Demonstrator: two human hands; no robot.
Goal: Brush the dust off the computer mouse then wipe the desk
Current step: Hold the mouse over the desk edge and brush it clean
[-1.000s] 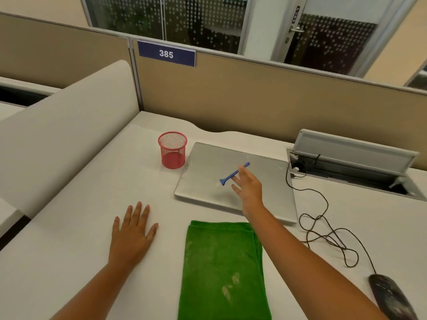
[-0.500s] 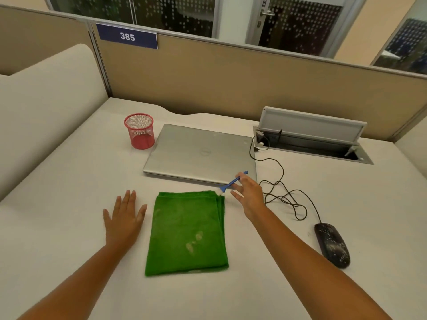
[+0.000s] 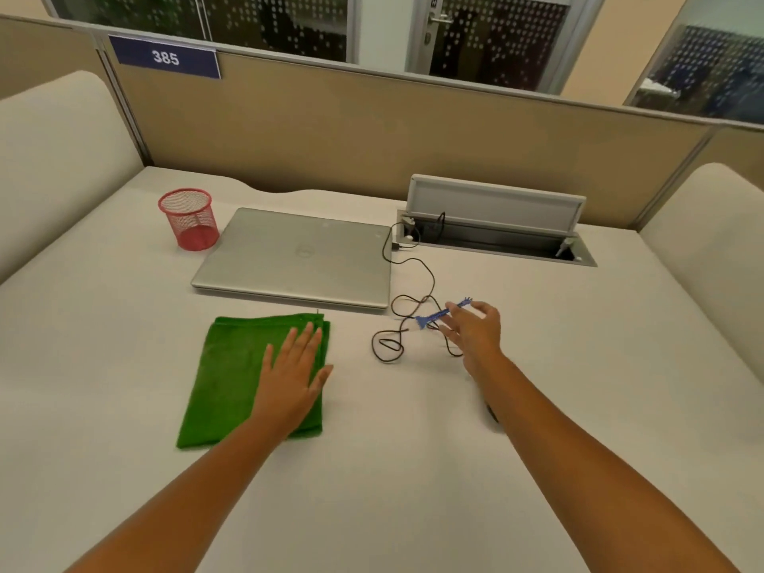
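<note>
Two hands reach over the white worktop (image 3: 413,469). At centre left, the left hand (image 3: 294,376) lies flat, fingers straight, on the right half of the folded green cloth (image 3: 231,378). Right of centre, the right hand (image 3: 475,330) pinches a small blue brush (image 3: 440,314) above the coiled black cable (image 3: 413,312). Only a dark sliver of the computer mouse (image 3: 492,413) shows beside the right forearm. Farther up lie a closed silver laptop (image 3: 297,258) and, to its left, a red mesh cup (image 3: 190,219).
</note>
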